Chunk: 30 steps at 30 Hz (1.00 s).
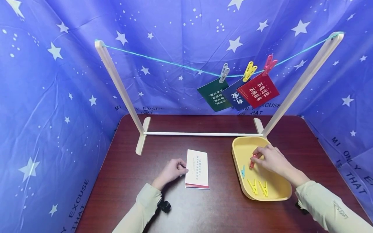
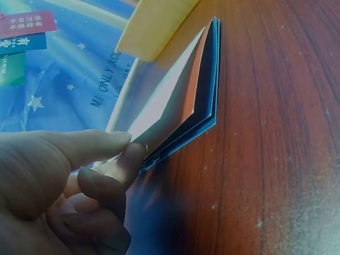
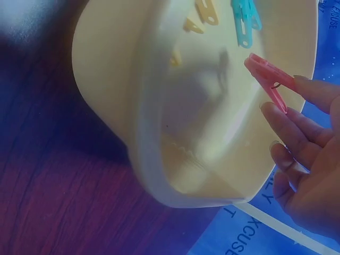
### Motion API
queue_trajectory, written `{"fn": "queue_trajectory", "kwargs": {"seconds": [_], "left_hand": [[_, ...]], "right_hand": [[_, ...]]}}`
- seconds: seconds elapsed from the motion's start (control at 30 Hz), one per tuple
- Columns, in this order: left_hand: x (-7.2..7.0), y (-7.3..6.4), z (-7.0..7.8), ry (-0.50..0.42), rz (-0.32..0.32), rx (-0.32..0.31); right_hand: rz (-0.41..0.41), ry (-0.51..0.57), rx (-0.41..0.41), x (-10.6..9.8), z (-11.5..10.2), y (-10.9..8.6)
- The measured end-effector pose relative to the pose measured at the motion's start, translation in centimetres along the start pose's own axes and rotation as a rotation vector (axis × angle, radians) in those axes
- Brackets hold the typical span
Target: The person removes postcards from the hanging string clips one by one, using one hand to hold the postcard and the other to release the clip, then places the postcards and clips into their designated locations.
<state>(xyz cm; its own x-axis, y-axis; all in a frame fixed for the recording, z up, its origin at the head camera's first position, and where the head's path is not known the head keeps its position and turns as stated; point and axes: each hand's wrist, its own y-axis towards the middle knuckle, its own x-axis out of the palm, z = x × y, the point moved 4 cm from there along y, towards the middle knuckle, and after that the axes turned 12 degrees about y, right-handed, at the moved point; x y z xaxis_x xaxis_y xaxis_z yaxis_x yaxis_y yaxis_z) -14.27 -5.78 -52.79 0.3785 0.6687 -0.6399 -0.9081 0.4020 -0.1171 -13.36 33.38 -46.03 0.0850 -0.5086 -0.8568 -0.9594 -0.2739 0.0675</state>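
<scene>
My left hand (image 1: 171, 171) pinches the left edge of a white card (image 1: 197, 166) between thumb and finger. This card tops a small stack; in the left wrist view an orange-red card (image 2: 183, 98) and dark blue cards (image 2: 211, 101) fan out beneath it. Over the yellow tray (image 1: 275, 191), my right hand (image 1: 272, 158) holds a pink-red clothespin (image 3: 268, 74) by its handles, thumb on one and fingers on the other. Two yellow clothespins (image 1: 253, 187) and blue clothespin plastic (image 1: 243, 171) lie in the tray.
A wooden frame (image 1: 119, 87) stands across the table's back, with a turquoise string (image 1: 163, 60) between its posts. Green (image 1: 214, 94), blue (image 1: 236, 92) and red cards (image 1: 259, 90) hang from it by grey, yellow and pink clothespins. Starry blue cloth (image 1: 175, 29) surrounds the table.
</scene>
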Motion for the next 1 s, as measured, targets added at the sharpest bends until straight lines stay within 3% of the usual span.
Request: {"fn": "queue_trajectory", "kwargs": {"seconds": [0.13,0.27,1.0], "left_hand": [[-0.1,-0.1,0.1,0.041,-0.002,-0.027],[0.1,-0.2,0.0,0.023,-0.030,-0.049],[0.1,0.1,-0.6,-0.006,-0.087,-0.066]], "right_hand": [[-0.013,-0.008,0.008,0.3,0.1,-0.1],[-0.025,-0.014,0.021,0.4,0.2,-0.2],[-0.115,-0.009,0.034,1.4,-0.4,0.4]]}}
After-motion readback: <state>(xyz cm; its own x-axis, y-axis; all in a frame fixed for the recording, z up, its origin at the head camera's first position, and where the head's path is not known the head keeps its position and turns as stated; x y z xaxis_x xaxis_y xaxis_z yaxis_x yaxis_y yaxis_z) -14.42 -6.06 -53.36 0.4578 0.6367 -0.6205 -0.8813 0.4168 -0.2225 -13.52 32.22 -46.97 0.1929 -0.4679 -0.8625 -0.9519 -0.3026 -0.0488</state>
